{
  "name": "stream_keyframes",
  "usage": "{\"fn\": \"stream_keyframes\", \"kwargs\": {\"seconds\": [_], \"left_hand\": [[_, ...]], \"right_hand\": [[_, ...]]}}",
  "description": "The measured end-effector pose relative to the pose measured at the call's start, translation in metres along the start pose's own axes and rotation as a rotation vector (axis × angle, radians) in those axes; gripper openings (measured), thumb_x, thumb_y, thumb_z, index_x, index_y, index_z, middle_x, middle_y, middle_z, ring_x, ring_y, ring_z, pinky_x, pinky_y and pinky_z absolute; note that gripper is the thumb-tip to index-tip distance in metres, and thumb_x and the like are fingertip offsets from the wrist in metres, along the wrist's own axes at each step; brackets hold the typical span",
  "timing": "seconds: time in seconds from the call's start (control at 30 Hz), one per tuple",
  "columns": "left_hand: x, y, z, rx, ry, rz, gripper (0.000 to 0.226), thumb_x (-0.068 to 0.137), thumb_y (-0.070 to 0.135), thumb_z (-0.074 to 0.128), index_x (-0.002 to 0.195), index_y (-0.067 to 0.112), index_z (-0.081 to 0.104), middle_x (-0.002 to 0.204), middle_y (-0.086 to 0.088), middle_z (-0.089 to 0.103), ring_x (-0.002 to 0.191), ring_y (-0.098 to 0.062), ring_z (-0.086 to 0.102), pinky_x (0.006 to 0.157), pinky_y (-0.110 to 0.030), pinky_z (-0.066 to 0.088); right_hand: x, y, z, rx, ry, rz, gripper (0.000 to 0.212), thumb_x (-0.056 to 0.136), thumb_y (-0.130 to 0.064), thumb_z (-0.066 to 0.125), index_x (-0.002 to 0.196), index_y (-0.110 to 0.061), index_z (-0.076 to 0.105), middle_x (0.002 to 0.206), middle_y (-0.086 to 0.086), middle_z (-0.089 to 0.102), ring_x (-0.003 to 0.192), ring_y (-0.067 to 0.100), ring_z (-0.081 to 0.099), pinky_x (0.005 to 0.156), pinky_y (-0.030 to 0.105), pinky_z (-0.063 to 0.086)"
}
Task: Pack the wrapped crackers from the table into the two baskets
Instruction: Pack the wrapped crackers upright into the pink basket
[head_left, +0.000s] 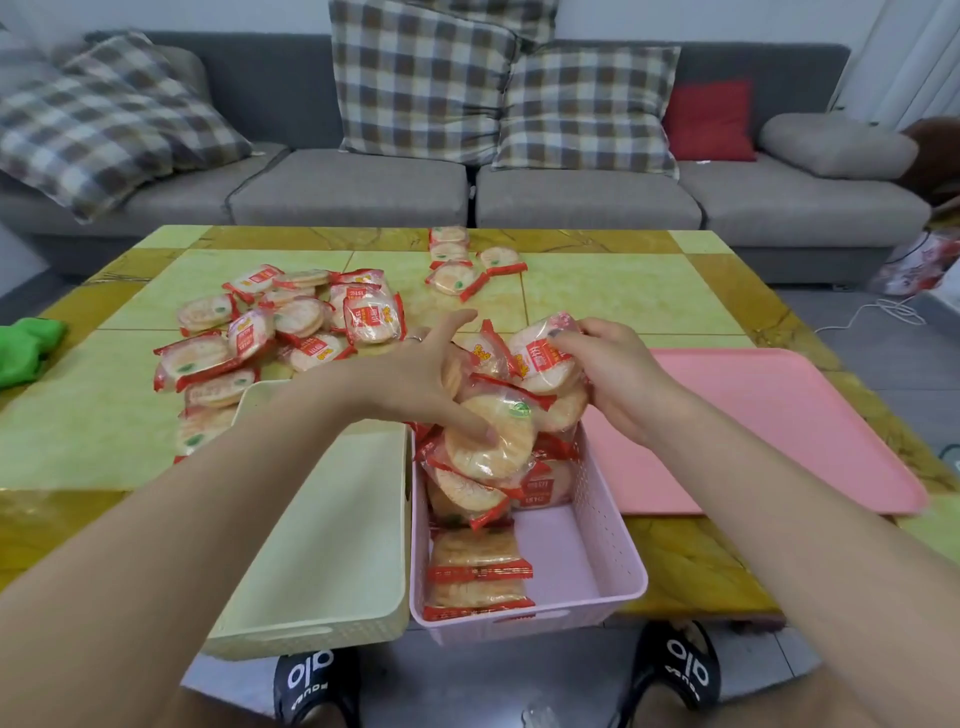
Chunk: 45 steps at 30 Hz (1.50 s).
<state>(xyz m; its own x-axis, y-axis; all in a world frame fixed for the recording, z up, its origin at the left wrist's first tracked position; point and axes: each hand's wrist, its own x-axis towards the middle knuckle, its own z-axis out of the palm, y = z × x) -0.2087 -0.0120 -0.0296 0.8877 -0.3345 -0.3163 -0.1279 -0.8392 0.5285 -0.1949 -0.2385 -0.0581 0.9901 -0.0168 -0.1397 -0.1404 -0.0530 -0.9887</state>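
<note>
Far half of the pink perforated plastic basket (597, 525) is sitting jammed with a heap of wrapped crackers (493, 441); its near half is lying open. The cream plastic basket (332, 545) beside it is standing unobstructed from above.

Glossy tiled table (597, 291), perforated plastic baskets (608, 545)
</note>
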Motion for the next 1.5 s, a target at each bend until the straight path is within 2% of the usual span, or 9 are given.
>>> {"fn": "stream_keyframes", "kwargs": {"seconds": [0.27, 0.4, 0.57, 0.87, 1.0, 1.07, 1.13, 1.23, 1.5], "left_hand": [[-0.005, -0.011, 0.017, 0.102, 0.104, -0.015, 0.110, 0.062, 0.087, 0.062, 0.151, 0.053, 0.008, 0.164, -0.001, 0.015, 0.149, -0.033, 0.022, 0.118, -0.054, 0.029], [-0.010, -0.006, 0.019, 0.061, 0.168, 0.011, 0.106, 0.069, 0.077, 0.067, 0.152, 0.049, 0.006, 0.163, -0.001, 0.013, 0.150, -0.030, 0.019, 0.117, -0.053, 0.028], [-0.018, 0.014, 0.030, 0.034, 0.404, 0.264, 0.094, 0.077, 0.066, 0.070, 0.152, 0.040, 0.022, 0.159, 0.003, 0.025, 0.147, -0.020, 0.020, 0.113, -0.036, 0.024], [-0.020, 0.023, 0.057, -0.084, 0.485, 0.394, 0.080, 0.078, 0.066, 0.066, 0.144, 0.028, 0.043, 0.145, 0.009, 0.045, 0.136, -0.006, 0.036, 0.109, -0.023, 0.031], [-0.015, 0.035, 0.056, -0.141, 0.411, 0.401, 0.091, 0.069, 0.070, 0.070, 0.144, 0.030, 0.039, 0.129, 0.011, 0.058, 0.117, -0.004, 0.058, 0.101, -0.031, 0.047], [-0.011, 0.036, 0.059, -0.159, 0.373, 0.383, 0.090, 0.067, 0.068, 0.072, 0.142, 0.030, 0.039, 0.119, 0.014, 0.061, 0.104, -0.005, 0.065, 0.093, -0.036, 0.054], [-0.008, 0.035, 0.061, -0.151, 0.365, 0.382, 0.080, 0.071, 0.058, 0.077, 0.135, 0.028, 0.042, 0.109, 0.015, 0.064, 0.097, -0.005, 0.066, 0.086, -0.037, 0.056], [-0.004, 0.034, 0.059, -0.151, 0.400, 0.393, 0.062, 0.075, 0.040, 0.084, 0.121, 0.023, 0.046, 0.094, 0.008, 0.067, 0.086, -0.012, 0.066, 0.078, -0.040, 0.053], [-0.006, 0.033, 0.058, -0.198, 0.354, 0.393, 0.075, 0.068, 0.037, 0.090, 0.125, 0.024, 0.043, 0.099, 0.011, 0.067, 0.086, -0.007, 0.066, 0.079, -0.036, 0.055]], "right_hand": [[0.000, 0.001, -0.020, 0.158, 0.205, -0.107, 0.007, 0.093, -0.008, 0.063, 0.097, -0.007, 0.068, 0.090, 0.008, 0.074, 0.085, 0.022, 0.072, 0.075, 0.038, 0.056], [-0.010, 0.000, -0.026, 0.275, 0.297, -0.175, 0.013, 0.092, -0.008, 0.062, 0.103, -0.003, 0.067, 0.091, 0.008, 0.071, 0.082, 0.019, 0.071, 0.072, 0.036, 0.055], [-0.029, -0.002, -0.024, 0.356, 0.203, -0.170, 0.007, 0.092, -0.005, 0.059, 0.097, -0.005, 0.063, 0.086, 0.010, 0.065, 0.080, 0.024, 0.065, 0.071, 0.038, 0.050], [-0.051, 0.006, -0.025, 0.324, 0.095, -0.130, 0.004, 0.092, -0.005, 0.058, 0.094, -0.007, 0.060, 0.074, 0.002, 0.066, 0.071, 0.018, 0.065, 0.058, 0.029, 0.049], [-0.058, 0.006, -0.017, 0.431, -0.026, -0.055, 0.016, 0.089, -0.004, 0.057, 0.104, -0.002, 0.059, 0.088, 0.013, 0.062, 0.077, 0.024, 0.064, 0.058, 0.031, 0.050], [-0.059, 0.007, -0.015, 0.424, -0.059, -0.046, 0.006, 0.091, -0.001, 0.054, 0.097, -0.001, 0.057, 0.077, 0.008, 0.064, 0.067, 0.018, 0.066, 0.053, 0.028, 0.051], [-0.059, 0.007, -0.014, 0.385, -0.034, -0.050, 0.009, 0.092, 0.002, 0.054, 0.086, -0.006, 0.054, 0.064, 0.001, 0.063, 0.060, 0.015, 0.065, 0.049, 0.026, 0.049], [-0.058, 0.008, -0.014, 0.262, -0.011, -0.085, 0.011, 0.089, 0.002, 0.058, 0.087, -0.008, 0.056, 0.075, 0.008, 0.062, 0.064, 0.018, 0.062, 0.050, 0.025, 0.046], [-0.058, 0.012, -0.024, -0.005, -0.028, -0.231, 0.009, 0.086, -0.006, 0.066, 0.090, -0.012, 0.062, 0.077, -0.001, 0.065, 0.073, 0.012, 0.060, 0.068, 0.032, 0.045]]}}
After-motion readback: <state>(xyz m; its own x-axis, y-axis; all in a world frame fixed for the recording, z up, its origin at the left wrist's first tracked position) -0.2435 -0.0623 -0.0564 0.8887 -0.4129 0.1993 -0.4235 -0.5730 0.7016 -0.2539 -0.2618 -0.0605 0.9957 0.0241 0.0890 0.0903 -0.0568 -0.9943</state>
